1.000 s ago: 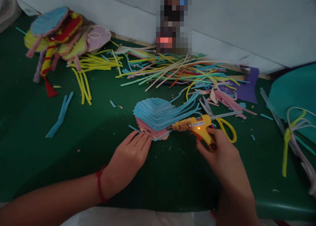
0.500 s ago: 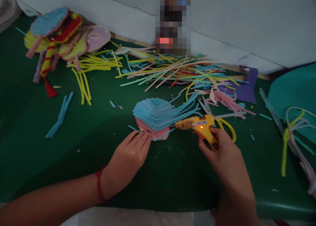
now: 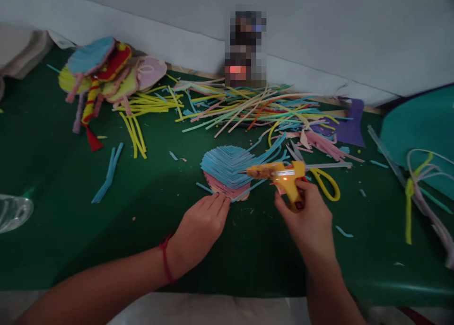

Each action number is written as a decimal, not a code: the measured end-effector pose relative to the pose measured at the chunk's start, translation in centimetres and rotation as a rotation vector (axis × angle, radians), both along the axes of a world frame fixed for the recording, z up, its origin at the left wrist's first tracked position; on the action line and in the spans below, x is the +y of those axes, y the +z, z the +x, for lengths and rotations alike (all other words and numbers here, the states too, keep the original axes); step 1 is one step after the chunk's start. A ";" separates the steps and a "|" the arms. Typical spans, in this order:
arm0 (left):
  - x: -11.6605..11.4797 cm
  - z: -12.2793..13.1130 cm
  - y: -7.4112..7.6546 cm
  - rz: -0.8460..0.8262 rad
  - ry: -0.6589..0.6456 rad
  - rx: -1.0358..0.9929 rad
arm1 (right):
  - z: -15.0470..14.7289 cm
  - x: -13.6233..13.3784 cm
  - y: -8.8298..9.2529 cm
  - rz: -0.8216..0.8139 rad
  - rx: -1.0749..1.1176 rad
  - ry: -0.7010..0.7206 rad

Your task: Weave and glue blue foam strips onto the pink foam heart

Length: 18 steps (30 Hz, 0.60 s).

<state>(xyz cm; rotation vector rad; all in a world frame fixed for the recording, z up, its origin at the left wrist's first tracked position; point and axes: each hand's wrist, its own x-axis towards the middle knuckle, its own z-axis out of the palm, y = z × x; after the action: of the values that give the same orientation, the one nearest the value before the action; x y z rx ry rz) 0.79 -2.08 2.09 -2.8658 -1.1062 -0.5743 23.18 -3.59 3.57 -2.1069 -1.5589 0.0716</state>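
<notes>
A round fan-shaped piece [image 3: 227, 162] lies on the green table, covered with blue pipe cleaners in a V pattern, with pink ones below. My left hand [image 3: 204, 225] is at its lower edge, fingers pinched together on a blue pipe cleaner [image 3: 203, 188] that crosses the pink part; the fingertips are partly hidden. A yellow glue gun [image 3: 283, 172] with a lit orange light is gripped in my right hand [image 3: 308, 216]. Its nozzle points left, over the blue rows. Loose blue ends [image 3: 273, 150] spread from the piece's right side. Yellow-handled scissors [image 3: 328, 185] lie behind the gun.
Finished fans [image 3: 90, 55] are stacked at the back left. Loose pipe cleaners [image 3: 248, 105] are heaped along the wall, with pink ones [image 3: 321, 143] to the right. Blue strips [image 3: 108, 176] lie at left. A clear plastic object [image 3: 16, 211] and a teal chair-like shape [image 3: 422, 126] flank the table.
The glue gun's nozzle has moved left and up, from the piece's right edge to over the blue rows. My left hand stays at the lower edge. The camera view has shifted.
</notes>
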 end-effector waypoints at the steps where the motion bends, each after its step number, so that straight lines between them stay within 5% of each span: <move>1: -0.1 0.0 -0.1 0.007 0.003 0.004 | -0.9 0.1 -0.2 -0.014 0.020 0.028; 9: 0.1 0.0 -0.7 -0.003 0.212 0.151 | -4.7 1.0 -0.4 0.002 -0.039 0.199; 18: 0.0 0.3 -0.7 -0.128 0.265 0.148 | -6.3 1.4 -1.0 -0.018 -0.078 0.259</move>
<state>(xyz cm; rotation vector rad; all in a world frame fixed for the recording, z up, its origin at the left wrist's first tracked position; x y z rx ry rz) 1.09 -2.11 1.37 -2.7397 -1.5117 -0.2834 16.89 -2.17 2.60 -1.9306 -1.8765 0.0950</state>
